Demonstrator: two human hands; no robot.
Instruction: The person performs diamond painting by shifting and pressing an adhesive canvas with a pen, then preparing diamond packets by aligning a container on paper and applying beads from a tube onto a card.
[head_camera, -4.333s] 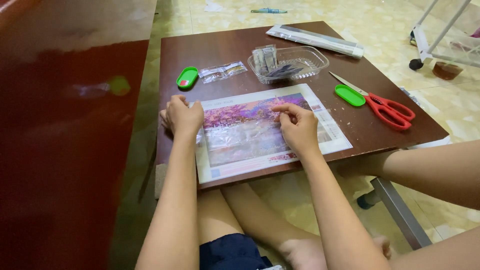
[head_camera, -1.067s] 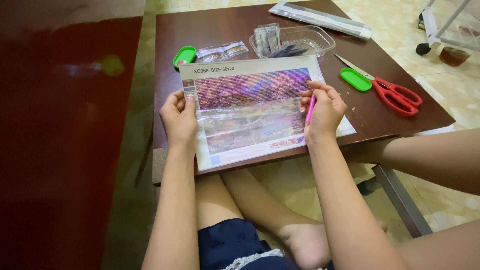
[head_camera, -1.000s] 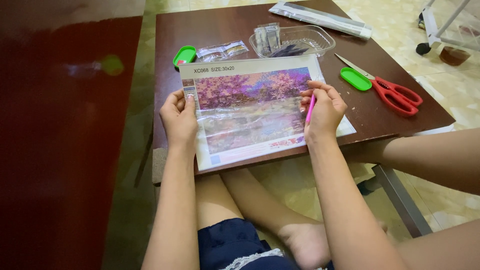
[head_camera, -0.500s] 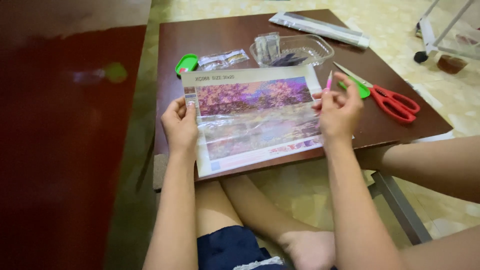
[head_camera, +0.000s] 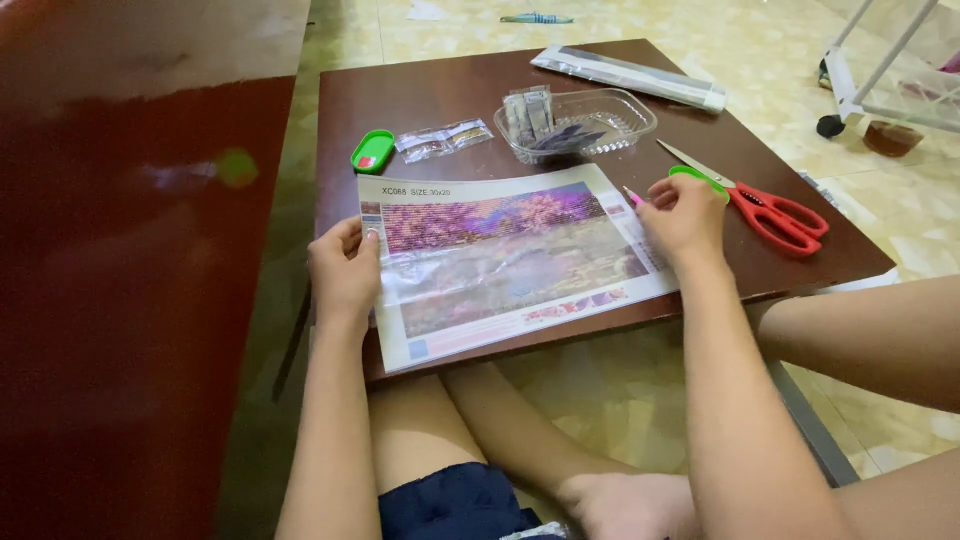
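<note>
A diamond-painting canvas (head_camera: 505, 255) lies along the near edge of the dark brown table (head_camera: 420, 95), its near border hanging a little past that edge, with a pink and purple tree picture in the middle, a white margin all round and a crinkled clear film over its lower half. The left hand (head_camera: 343, 272) grips the canvas at its left edge, thumb on top of the sheet and fingers curled beneath. The right hand (head_camera: 684, 213) sits at the canvas's right edge, closed around a thin pink pen (head_camera: 633, 196) whose tip pokes out toward the picture; the fingers are bunched, touching the sheet's right margin. Just behind that hand, partly hidden by it, lies a small green tray (head_camera: 697, 177), and beside it toward the table's right edge rest red-handled scissors (head_camera: 765, 208), blades pointing to the far left. Behind the canvas, near the middle of the table, stands a clear plastic container (head_camera: 580, 125) holding small packets. To its left lie clear sachets (head_camera: 443, 140), then another green tray (head_camera: 373, 152) near the left edge. A long clear package (head_camera: 630, 78) lies along the far right corner. Bare legs and dark shorts show below the table.
</note>
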